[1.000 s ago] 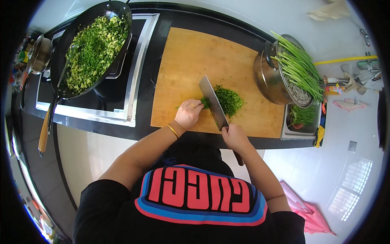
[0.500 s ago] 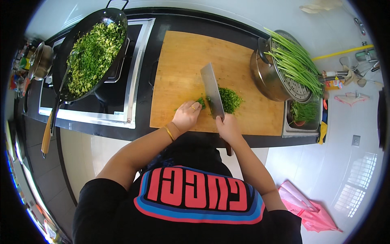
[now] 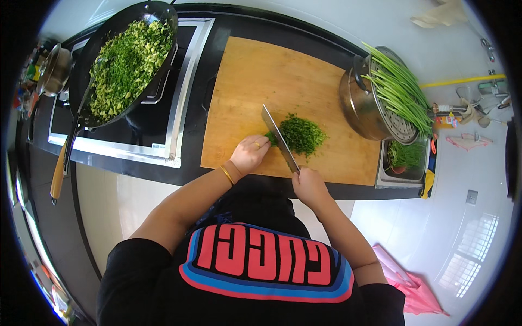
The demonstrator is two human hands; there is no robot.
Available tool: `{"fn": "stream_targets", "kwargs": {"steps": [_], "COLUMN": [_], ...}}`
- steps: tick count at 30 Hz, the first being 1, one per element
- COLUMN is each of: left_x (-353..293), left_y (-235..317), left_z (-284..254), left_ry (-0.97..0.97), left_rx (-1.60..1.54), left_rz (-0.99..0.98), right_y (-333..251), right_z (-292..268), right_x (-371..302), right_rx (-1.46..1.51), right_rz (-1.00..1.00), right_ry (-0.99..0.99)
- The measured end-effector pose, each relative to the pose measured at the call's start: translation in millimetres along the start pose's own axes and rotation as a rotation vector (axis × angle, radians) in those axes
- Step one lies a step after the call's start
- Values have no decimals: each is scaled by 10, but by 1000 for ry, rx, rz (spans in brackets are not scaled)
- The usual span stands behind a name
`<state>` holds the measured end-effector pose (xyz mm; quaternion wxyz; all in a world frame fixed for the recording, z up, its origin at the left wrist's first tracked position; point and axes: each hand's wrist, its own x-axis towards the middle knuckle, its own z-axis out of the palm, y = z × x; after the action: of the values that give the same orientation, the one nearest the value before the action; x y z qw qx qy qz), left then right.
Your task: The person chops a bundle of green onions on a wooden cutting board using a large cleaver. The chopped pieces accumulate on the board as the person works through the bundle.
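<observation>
My left hand (image 3: 250, 154), with a ring and a bracelet, is closed on a bunch of green chives (image 3: 271, 138) near the front of the wooden cutting board (image 3: 272, 70). In my right hand (image 3: 311, 186) is a cleaver (image 3: 280, 137), its handle mostly hidden by the fist. The blade stands tilted against the cut end of the bunch, close to my left fingertips. To the right of the blade lies a pile of finely chopped chives (image 3: 303, 134).
At the left, a wok (image 3: 157, 57) of chopped greens and yellow bits sits on the stove. A steel steamer pot (image 3: 356, 108) stands on the board's right side, long chives (image 3: 399, 89) on top. Beside it is a small sink (image 3: 383, 175) holding more greens. A pink bag (image 3: 416, 296) lies lower right.
The cleaver has come down and its tip has swung slightly left and nearer. The chopped pile shows more fully. My left hand keeps its hold on the bunch.
</observation>
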<state>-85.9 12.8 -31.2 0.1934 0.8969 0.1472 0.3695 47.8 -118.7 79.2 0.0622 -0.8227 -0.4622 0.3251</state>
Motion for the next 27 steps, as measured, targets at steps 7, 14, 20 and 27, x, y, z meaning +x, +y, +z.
{"fn": "stream_targets", "kwargs": {"steps": [7,14,20,27], "left_x": [-9,-7,-23,-8], "left_y": [-7,-31,-29,-40], "left_z": [1,-9,-1,7], "left_ry": [-4,-43,-43,-19], "left_rx": [3,12,24,4], "left_rz": [-3,-2,-10,14], "right_y": [84,-5,-2,-191], "right_z": [-20,-181,-82,268], "right_x": [77,51,81,352], "right_rx": [41,129,51,-27], "right_rz": [24,62,27,34], "right_ry": [-36,-60,-84,96]}}
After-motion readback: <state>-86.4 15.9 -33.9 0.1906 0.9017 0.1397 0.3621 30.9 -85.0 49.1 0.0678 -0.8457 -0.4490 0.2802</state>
